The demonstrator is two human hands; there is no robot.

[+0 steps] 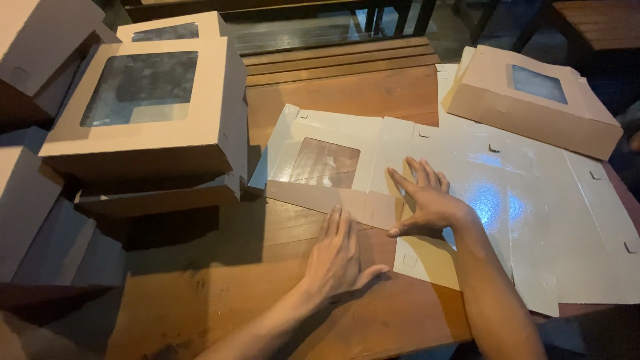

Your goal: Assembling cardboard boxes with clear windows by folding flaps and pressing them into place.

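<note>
Head view: flat unfolded white-and-brown cardboard box blank with clear window (427, 167) at centre of brown wooden table (200, 293); left hand (337, 257) and right hand (427, 200) open, palms pressing its folded near flap; assembled windowed boxes (153, 107) stacked left.

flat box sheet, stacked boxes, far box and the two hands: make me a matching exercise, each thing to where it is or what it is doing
Things:
1. flat box sheet
2. stacked window boxes
3. single window box
4. left hand
5. right hand

Places or states:
A. assembled, far right of the table
B. palm down, fingertips on the folded brown flap
C. unfolded, glossy side up
D. piled at the left
E. fingers spread on the white sheet

Pairs: 1-C, 2-D, 3-A, 4-B, 5-E
</note>
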